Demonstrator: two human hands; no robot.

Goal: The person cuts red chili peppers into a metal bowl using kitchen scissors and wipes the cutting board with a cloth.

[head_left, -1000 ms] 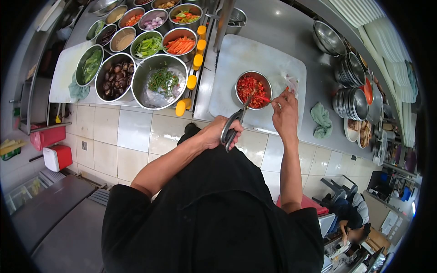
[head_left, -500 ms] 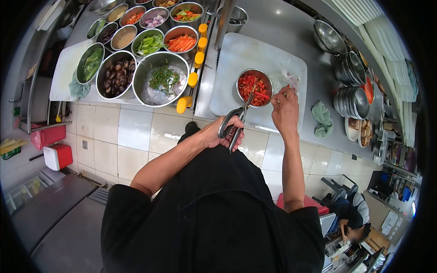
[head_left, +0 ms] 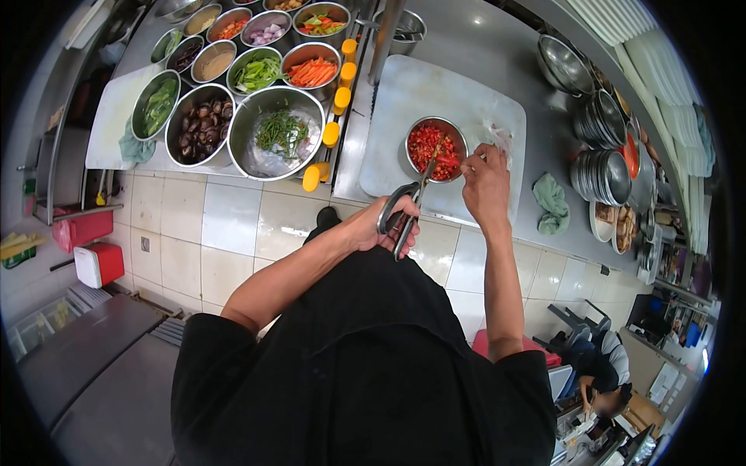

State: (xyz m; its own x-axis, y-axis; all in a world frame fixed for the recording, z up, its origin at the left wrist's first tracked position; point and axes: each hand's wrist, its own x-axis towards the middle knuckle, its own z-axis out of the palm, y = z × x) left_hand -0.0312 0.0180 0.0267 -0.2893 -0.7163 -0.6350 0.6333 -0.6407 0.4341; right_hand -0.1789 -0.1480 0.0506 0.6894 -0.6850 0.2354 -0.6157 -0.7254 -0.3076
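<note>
My left hand (head_left: pixel 378 227) is wrapped round the black handles of a pair of scissors (head_left: pixel 423 180), whose blades reach into a metal bowl (head_left: pixel 410 159) of chopped red chillies (head_left: pixel 426 145). The blades look parted. At the bowl's right rim, my right hand (head_left: pixel 487 184) has its fingers pinched round a red chilli (head_left: pixel 451 162) that lies over the chopped pieces. The bowl rests on a white cutting board (head_left: pixel 381 116). Beyond my right fingers lies a crumpled clear plastic bag (head_left: pixel 499 138).
Metal tubs with mushrooms (head_left: pixel 203 128), herbs (head_left: pixel 281 133) and carrot strips (head_left: pixel 312 72) stand at the left, beside yellow-capped bottles (head_left: pixel 331 134). A green cloth (head_left: pixel 551 203) and stacked bowls (head_left: pixel 597 177) are on the right counter. A person (head_left: pixel 603 377) is at the lower right.
The red chilli at my right fingers now shows less of its length and lies further over the bowl. The scissor handles have spread apart. The view has shifted slightly.
</note>
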